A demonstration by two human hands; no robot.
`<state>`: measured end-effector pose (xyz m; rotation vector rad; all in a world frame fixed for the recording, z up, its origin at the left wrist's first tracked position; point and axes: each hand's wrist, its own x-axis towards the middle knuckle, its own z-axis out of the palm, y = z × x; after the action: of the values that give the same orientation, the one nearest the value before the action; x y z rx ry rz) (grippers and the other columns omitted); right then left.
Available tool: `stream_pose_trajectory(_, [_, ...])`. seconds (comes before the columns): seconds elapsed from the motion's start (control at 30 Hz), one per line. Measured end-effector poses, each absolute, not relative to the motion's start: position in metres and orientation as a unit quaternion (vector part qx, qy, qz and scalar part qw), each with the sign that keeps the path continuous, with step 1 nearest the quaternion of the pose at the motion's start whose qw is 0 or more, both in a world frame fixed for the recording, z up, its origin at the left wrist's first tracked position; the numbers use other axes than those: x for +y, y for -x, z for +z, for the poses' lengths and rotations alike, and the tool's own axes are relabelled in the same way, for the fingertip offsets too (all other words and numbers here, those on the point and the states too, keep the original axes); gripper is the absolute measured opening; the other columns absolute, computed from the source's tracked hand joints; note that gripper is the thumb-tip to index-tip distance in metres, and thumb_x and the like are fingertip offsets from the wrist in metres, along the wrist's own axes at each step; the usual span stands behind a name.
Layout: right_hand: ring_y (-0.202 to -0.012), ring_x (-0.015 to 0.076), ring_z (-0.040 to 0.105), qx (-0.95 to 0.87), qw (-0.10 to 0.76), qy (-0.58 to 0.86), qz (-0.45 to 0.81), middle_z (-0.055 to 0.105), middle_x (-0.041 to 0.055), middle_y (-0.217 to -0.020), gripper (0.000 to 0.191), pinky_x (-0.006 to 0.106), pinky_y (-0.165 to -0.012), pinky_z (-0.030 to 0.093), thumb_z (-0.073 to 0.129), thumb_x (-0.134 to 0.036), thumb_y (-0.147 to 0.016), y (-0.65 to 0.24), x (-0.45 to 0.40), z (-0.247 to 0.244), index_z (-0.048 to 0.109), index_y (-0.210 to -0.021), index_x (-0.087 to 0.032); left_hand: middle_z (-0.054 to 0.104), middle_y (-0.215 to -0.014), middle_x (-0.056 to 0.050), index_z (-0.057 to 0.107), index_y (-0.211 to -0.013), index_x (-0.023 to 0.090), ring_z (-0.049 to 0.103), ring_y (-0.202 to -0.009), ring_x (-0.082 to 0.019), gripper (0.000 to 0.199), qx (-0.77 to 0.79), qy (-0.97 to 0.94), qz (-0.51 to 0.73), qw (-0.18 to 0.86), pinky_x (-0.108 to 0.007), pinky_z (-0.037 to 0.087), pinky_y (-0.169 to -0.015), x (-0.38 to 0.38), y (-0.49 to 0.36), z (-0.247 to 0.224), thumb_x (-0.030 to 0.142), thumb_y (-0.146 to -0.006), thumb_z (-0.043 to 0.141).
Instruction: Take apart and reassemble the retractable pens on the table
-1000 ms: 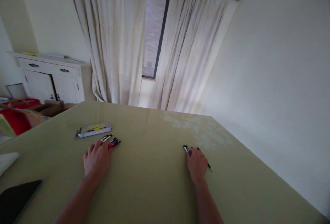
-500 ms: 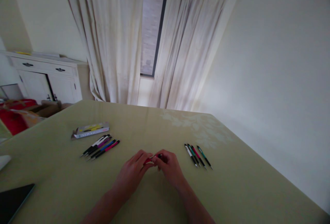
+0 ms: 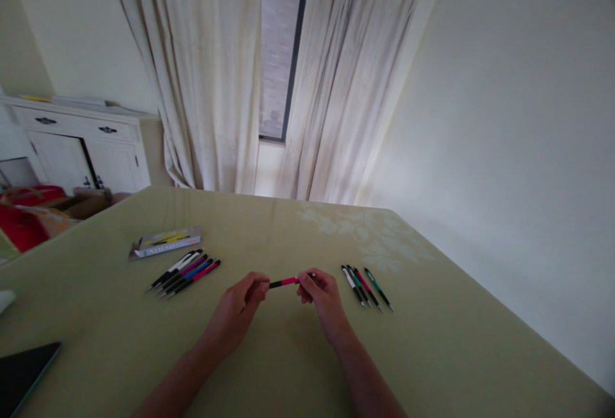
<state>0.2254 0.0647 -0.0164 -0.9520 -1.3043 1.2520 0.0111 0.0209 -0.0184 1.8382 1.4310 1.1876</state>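
A slim pink-and-black pen [image 3: 289, 281] spans the gap between the hands, over the pale olive tabletop [image 3: 288, 238]. The left hand [image 3: 235, 312] pinches its black end; the right hand [image 3: 325, 299] grips the other, fingers curled. Bare surface runs forward to the far edge, flanked by slim multicoloured pens [image 3: 198, 271] near a printed cardboard box [image 3: 167, 248] leftward and four slim black-tipped pens [image 3: 369, 288] rightward.
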Motion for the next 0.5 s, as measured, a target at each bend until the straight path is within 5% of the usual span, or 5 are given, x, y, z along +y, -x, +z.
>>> stream_pose_trajectory(0.17, [-0.046, 0.0107, 0.05, -0.553, 0.516, 0.392, 0.523, 0.066, 0.0011, -0.058, 0.041, 0.023, -0.047, 0.038, 0.078, -0.057, -0.08, -0.2246, 0.0658, -0.0168, 0.072, -0.074, -0.017, 0.062, -0.065, 0.0, 0.065, -0.078, 0.021, 0.059, -0.063, -0.018, 0.045, 0.519, -0.689, 0.434, 0.26, -0.027, 0.042, -0.061, 0.0219, -0.011, -0.0166, 0.053, -0.102, 0.044])
stream_pose_trajectory(0.33, [-0.046, 0.0108, 0.049, -0.556, 0.518, 0.4, 0.512, 0.064, 0.0005, -0.056, 0.041, 0.023, -0.046, 0.038, 0.077, -0.058, -0.08, -0.2243, 0.0658, -0.0175, 0.071, -0.072, -0.018, 0.07, -0.076, 0.0, 0.07, -0.099, 0.022, 0.059, -0.063, -0.017, 0.031, 0.528, -0.671, 0.446, 0.268, -0.025, 0.044, -0.059, 0.0223, -0.0106, -0.0165, 0.051, -0.092, 0.062])
stream_pose_trajectory(0.43, [-0.046, 0.0107, 0.049, -0.558, 0.515, 0.399, 0.514, 0.064, 0.001, -0.057, 0.043, 0.023, -0.046, 0.037, 0.076, -0.06, -0.08, -0.2245, 0.0674, -0.0208, 0.071, -0.072, -0.017, 0.063, -0.06, 0.0, 0.068, -0.074, 0.02, 0.056, -0.056, -0.016, 0.045, 0.532, -0.679, 0.432, 0.263, -0.026, 0.042, -0.058, 0.0227, -0.0108, -0.0182, 0.053, -0.098, 0.05])
stream_pose_trajectory(0.5, [-0.046, 0.0106, 0.049, -0.558, 0.517, 0.395, 0.515, 0.065, 0.0012, -0.058, 0.044, 0.023, -0.046, 0.037, 0.076, -0.061, -0.079, -0.2244, 0.069, -0.0235, 0.071, -0.074, -0.017, 0.063, -0.059, 0.0, 0.07, -0.079, 0.02, 0.056, -0.055, -0.016, 0.047, 0.532, -0.674, 0.43, 0.278, -0.026, 0.041, -0.056, 0.023, -0.011, -0.0187, 0.054, -0.1, 0.045])
